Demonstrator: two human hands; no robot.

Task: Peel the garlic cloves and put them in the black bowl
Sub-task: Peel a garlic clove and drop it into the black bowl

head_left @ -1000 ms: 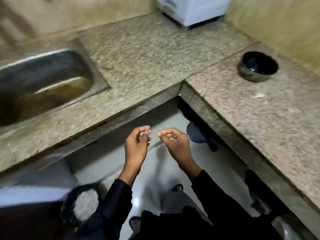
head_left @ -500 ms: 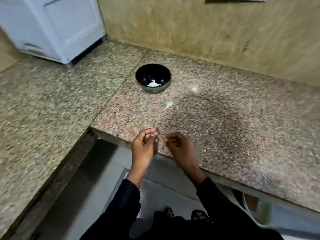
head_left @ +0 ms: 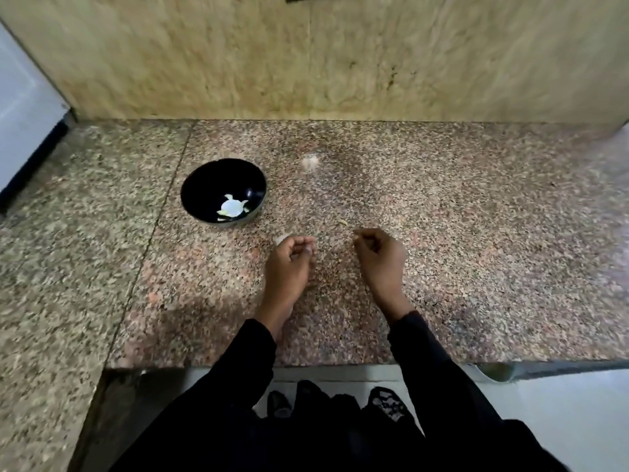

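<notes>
Several pale, peeled garlic cloves (head_left: 232, 208) already lie in the round, glossy black bowl (head_left: 204, 185), which stands at the left of the speckled reddish granite counter (head_left: 442, 233), near the seam with a greyer slab; this part of the task is judged done, though their exact count cannot be told. Just right of the bowl, the left hand (head_left: 289, 264) is held over the counter with fingers curled, thumb and fingertips pinching a small pale object, probably a garlic clove (head_left: 308, 249) under peeling; blur prevents certainty. A whitish scrap (head_left: 281, 238), likely shed skin, shows at that hand's far edge. Farther right, a small yellowish fragment (head_left: 343, 222) lies on the stone. The right hand (head_left: 381, 258), apart from the left, is curled with fingertips together; whether it pinches a strip of skin cannot be told. Remaining work, as judged: finishing this clove and dropping it into the bowl; no other unpeeled cloves are evident.
</notes>
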